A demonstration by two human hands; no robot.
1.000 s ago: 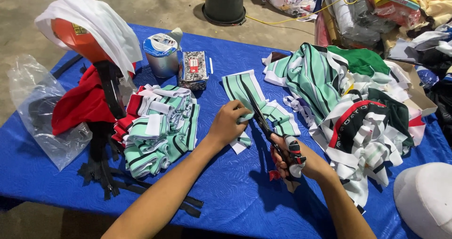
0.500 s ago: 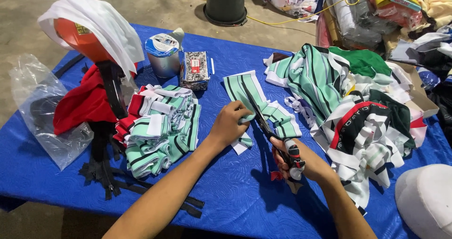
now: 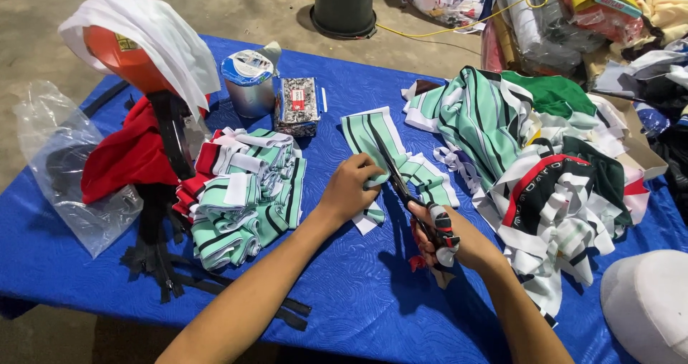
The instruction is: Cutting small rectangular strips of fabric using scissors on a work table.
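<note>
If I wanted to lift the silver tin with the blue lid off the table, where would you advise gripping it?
Grip the tin around its round side wall, probably coming from the bare front left. It stands upright; the patterned box crowds its right side.

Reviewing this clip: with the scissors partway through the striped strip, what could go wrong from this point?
1. The left hand pins the striped fabric strip right beside the scissors blades, so its fingers could get nicked.
2. The strip lies over other cut pieces; the blades may catch a layer underneath.
3. The right hand has a wrapped finger, which may loosen its grip and let the cut wander.
</note>
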